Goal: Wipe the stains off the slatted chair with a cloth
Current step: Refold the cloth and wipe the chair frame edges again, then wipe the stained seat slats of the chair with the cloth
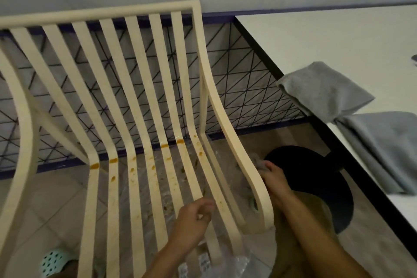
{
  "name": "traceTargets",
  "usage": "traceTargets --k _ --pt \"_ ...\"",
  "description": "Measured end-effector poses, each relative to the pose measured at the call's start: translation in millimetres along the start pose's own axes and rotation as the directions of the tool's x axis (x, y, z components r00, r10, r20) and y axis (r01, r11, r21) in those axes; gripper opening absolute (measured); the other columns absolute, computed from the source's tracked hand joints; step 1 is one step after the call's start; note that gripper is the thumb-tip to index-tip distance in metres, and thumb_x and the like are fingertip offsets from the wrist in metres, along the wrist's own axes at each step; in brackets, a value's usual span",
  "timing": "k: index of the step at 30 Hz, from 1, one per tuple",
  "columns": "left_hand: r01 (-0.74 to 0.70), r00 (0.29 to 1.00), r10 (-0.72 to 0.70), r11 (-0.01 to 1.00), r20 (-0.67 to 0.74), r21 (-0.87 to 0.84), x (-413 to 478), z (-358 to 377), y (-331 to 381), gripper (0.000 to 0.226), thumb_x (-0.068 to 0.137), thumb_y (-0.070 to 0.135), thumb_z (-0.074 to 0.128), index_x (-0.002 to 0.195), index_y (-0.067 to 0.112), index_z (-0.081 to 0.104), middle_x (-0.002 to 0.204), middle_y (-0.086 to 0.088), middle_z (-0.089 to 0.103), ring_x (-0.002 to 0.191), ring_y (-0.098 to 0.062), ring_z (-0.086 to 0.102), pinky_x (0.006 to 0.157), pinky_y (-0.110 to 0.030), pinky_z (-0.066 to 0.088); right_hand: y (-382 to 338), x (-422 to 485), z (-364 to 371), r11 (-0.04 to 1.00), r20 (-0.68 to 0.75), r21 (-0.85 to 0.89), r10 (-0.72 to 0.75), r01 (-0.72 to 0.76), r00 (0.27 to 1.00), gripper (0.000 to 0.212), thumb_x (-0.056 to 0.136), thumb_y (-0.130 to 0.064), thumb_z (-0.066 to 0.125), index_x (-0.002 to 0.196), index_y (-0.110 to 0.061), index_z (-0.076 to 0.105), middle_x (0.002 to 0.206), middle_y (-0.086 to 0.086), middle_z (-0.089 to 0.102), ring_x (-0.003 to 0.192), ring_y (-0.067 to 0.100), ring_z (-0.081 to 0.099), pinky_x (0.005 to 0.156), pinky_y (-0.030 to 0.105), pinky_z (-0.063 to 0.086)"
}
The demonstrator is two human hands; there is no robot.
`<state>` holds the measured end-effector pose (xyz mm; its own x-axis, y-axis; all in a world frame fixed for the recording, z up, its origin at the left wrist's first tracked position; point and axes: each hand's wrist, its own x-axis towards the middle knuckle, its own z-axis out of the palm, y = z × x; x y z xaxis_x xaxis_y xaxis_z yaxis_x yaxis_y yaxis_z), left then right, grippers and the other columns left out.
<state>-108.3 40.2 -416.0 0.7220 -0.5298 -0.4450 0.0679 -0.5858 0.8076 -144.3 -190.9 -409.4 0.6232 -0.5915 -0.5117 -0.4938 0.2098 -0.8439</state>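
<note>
**Q:** Which step of the job is in hand?

**A:** The seat looks not yet wiped. The right grip [272,175] pinches a small bunched grey cloth [257,161] against the outer side of the curved right armrest [234,149] of the cream slatted chair [144,88]. Orange-brown stains [112,160] dot the seat slats to the left of that grip, thickest at the bend where seat meets back.

**Q:** How are the arms posed?

**A:** The right forearm reaches forward from the lower right, with the wrist alongside the armrest. The left grip [194,216] sits below and to the left of the right one, at the front of the seat. Its fingers are loosely curled by a slat, and I cannot tell whether it holds the slat or only touches it.

**Q:** What does the next move call for?

**A:** Probably lifting the cloth over the armrest, leftward onto the stained slats. It would then rub along one slat at a time, since open gaps separate them.
</note>
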Motion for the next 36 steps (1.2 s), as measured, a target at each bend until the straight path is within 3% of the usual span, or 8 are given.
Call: traceTargets --k 2,7,11,15,18,28,33,36 --pt "-0.011 1.0 0.009 0.997 -0.021 -0.079 -3 2 4 0.029 0.096 0.007 0.054 0.097 0.031 0.07 0.108 0.017 0.069 0.107 -0.003 0.061 0.091 -0.02 0.05 -16 -7 -8 0.991 -0.062 0.072 -0.107 0.111 0.992 0.022 0.082 0.001 0.065 0.095 -0.017 0.066 0.095 0.016 0.07 0.089 0.034 0.068 0.083 0.049 0.057" --pt "0.036 0.998 -0.013 0.901 0.055 -0.433 -11 -4 25 0.027 0.092 0.007 0.061 0.114 0.023 0.066 0.105 0.009 0.073 0.1 -0.011 0.068 0.084 -0.027 0.054 -69 -43 -4 0.908 -0.063 0.138 -0.391 0.396 0.918 0.02 0.083 0.001 0.063 0.101 -0.01 0.066 0.101 0.01 0.069 0.098 0.024 0.066 0.086 0.037 0.054" --pt "0.016 0.998 -0.053 0.687 -0.028 -0.726 -28 -18 38 0.023 0.095 0.017 0.059 0.116 0.017 0.066 0.111 0.0 0.073 0.102 -0.019 0.07 0.086 -0.04 0.056 -88 -78 25 0.825 0.164 0.04 -0.561 0.563 0.811 0.022 0.081 0.003 0.066 0.101 -0.008 0.068 0.097 0.007 0.07 0.094 0.016 0.066 0.079 0.026 0.056" --pt "-0.022 0.978 -0.181 0.384 -0.099 -0.923 -43 -35 27 0.022 0.098 0.016 0.051 0.116 0.012 0.063 0.112 -0.011 0.071 0.102 -0.029 0.068 0.081 -0.045 0.055 -56 -102 72 0.774 0.47 -0.075 -0.529 0.629 0.707 0.022 0.085 -0.002 0.066 0.099 -0.017 0.074 0.096 -0.001 0.071 0.093 0.014 0.067 0.08 0.033 0.058" --pt "-0.024 0.949 -0.296 0.277 -0.109 -0.961 -57 -45 6 0.02 0.1 0.009 0.045 0.113 0.006 0.06 0.112 -0.016 0.064 0.098 -0.029 0.063 0.084 -0.048 0.052 -19 -110 102 0.77 0.573 -0.184 -0.421 0.611 0.703 0.018 0.089 -0.008 0.062 0.09 -0.021 0.074 0.093 0.002 0.066 0.086 0.012 0.064 0.077 0.035 0.057" --pt "-0.037 0.909 -0.352 0.467 -0.224 -0.884 -95 -39 -72 0.037 0.082 -0.006 0.067 0.118 0.002 0.063 0.108 -0.015 0.072 0.101 -0.032 0.068 0.078 -0.043 0.056 46 -123 138 0.761 0.629 -0.3 -0.296 0.575 0.719 0.005 0.086 -0.017 0.072 0.088 -0.02 0.075 0.099 -0.001 0.056 0.091 0.012 0.06 0.075 0.016 0.048" --pt "-0.078 0.882 -0.378 0.471 -0.281 -0.878 -100 -47 -73 0.033 0.082 -0.001 0.068 0.115 0.006 0.064 0.108 -0.013 0.073 0.101 -0.03 0.068 0.087 -0.044 0.055 46 -129 140 0.957 0.539 -0.077 -0.196 0.279 0.82 0.008 0.09 -0.011 0.065 0.09 -0.007 0.073 0.088 0.019 0.068 0.084 0.03 0.067 0.065 0.024 0.054" --pt "-0.068 0.864 -0.401 0.507 -0.305 -0.859 -103 -51 -73 0.029 0.081 0.009 0.072 0.109 0.007 0.067 0.105 -0.01 0.073 0.098 -0.026 0.069 0.082 -0.04 0.057 41 -134 140 0.997 0.55 0.025 -0.077 0.075 0.831 0.018 0.093 -0.015 0.062 0.103 -0.004 0.071 0.097 0.017 0.073 0.091 0.031 0.07 0.076 0.04 0.059"
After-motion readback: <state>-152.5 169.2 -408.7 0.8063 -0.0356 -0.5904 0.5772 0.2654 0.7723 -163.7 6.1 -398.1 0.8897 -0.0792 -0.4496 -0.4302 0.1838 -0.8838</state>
